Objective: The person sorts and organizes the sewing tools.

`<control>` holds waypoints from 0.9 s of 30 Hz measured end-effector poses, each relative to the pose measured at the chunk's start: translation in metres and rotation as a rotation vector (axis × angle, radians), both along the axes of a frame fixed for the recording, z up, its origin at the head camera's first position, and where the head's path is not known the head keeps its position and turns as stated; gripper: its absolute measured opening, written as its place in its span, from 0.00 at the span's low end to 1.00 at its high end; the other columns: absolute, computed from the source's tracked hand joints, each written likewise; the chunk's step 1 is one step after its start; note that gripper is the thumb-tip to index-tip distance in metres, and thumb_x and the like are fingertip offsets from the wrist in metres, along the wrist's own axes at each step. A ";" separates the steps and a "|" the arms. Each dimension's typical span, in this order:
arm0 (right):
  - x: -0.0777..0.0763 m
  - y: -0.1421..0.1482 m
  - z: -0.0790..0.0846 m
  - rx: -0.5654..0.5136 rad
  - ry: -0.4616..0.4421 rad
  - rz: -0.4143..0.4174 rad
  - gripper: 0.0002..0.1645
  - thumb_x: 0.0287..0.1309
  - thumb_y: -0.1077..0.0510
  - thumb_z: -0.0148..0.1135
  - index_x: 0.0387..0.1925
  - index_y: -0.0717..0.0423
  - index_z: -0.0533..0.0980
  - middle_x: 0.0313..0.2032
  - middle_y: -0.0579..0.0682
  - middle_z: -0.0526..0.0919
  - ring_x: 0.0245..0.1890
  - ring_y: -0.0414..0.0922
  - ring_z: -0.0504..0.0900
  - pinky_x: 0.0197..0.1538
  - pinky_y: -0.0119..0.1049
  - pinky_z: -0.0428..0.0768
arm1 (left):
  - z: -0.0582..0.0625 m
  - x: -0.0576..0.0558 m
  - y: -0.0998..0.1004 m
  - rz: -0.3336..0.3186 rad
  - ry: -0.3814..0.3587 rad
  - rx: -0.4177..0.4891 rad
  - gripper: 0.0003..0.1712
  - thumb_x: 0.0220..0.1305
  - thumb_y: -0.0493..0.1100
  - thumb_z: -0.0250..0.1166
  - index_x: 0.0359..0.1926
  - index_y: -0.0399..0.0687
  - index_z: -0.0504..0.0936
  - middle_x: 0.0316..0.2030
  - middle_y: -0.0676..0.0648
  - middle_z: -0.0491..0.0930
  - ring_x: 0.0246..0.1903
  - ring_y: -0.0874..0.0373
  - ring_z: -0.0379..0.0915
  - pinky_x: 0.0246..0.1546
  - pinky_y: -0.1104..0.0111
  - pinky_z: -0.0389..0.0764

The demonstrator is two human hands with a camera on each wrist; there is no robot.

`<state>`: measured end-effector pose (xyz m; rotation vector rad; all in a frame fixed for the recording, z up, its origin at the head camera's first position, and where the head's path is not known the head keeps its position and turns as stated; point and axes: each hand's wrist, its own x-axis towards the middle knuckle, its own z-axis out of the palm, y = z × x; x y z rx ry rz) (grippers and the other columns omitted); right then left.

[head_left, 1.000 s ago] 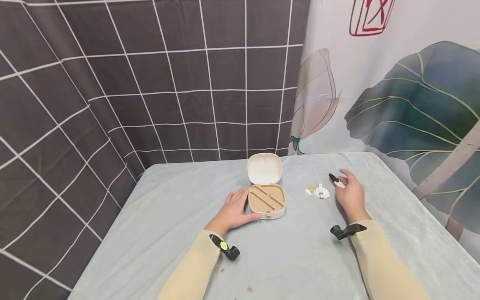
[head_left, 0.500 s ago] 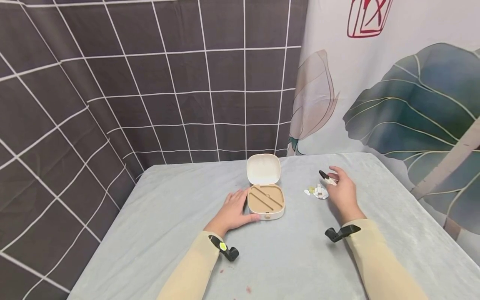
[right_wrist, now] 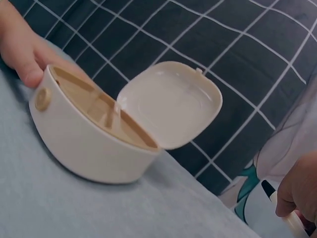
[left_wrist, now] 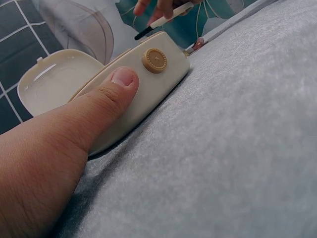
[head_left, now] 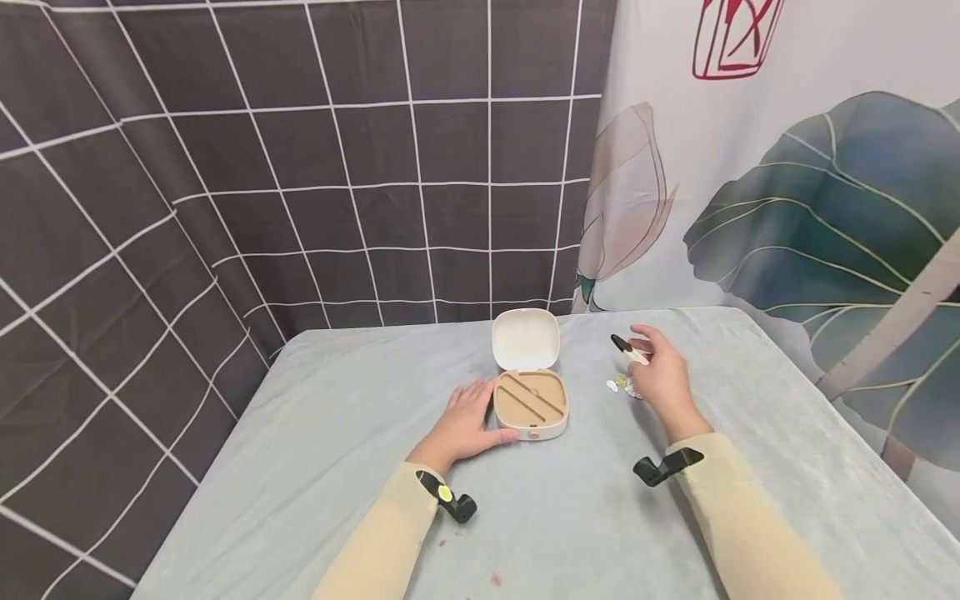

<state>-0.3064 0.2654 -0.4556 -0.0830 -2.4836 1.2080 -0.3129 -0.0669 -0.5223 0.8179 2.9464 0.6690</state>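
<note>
A small cream box (head_left: 530, 400) with a tan divided inside stands on the table, its lid (head_left: 526, 340) raised. My left hand (head_left: 464, 424) rests at its left side, fingers spread and fairly straight. In the left wrist view its thumb (left_wrist: 106, 99) presses the front wall beside a tan button-shaped knob (left_wrist: 155, 60). To the right of the box, my right hand (head_left: 663, 382) pinches a slim cream stick with a black end (head_left: 622, 343), held above the table; its exact kind is unclear. Under that hand lie small flat white and yellowish pieces (head_left: 621, 382), partly hidden.
Grey-blue cloth covers the table (head_left: 570, 517). Behind it hangs a dark gridded curtain (head_left: 360, 167), with a white leaf-patterned cloth (head_left: 660, 275) at the right. Reddish specks (head_left: 495, 578) mark the cloth near the front.
My right hand has moved left with the cream stick, coming over the small pieces and nearer the box. The left hand has stayed at the box.
</note>
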 end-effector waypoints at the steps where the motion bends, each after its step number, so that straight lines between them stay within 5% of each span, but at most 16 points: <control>1: 0.000 -0.003 0.001 -0.001 -0.003 0.004 0.40 0.51 0.75 0.52 0.69 0.60 0.67 0.58 0.67 0.80 0.57 0.67 0.77 0.57 0.57 0.75 | 0.000 0.000 0.000 -0.001 0.003 0.003 0.64 0.56 0.79 0.61 0.81 0.51 0.48 0.78 0.48 0.54 0.77 0.47 0.47 0.77 0.49 0.41; 9: -0.001 -0.029 0.006 -0.028 -0.010 0.046 0.38 0.52 0.74 0.52 0.68 0.60 0.69 0.58 0.66 0.80 0.56 0.65 0.79 0.50 0.51 0.78 | 0.000 0.000 -0.001 -0.010 0.010 0.009 0.64 0.56 0.79 0.61 0.81 0.50 0.48 0.78 0.46 0.55 0.77 0.46 0.48 0.76 0.48 0.42; 27: 0.006 -0.077 0.013 -0.058 -0.051 0.114 0.38 0.52 0.75 0.53 0.67 0.57 0.71 0.58 0.63 0.81 0.57 0.62 0.79 0.58 0.54 0.77 | 0.000 0.001 -0.001 -0.012 0.004 0.022 0.63 0.58 0.77 0.61 0.81 0.50 0.48 0.77 0.43 0.57 0.77 0.44 0.49 0.76 0.47 0.42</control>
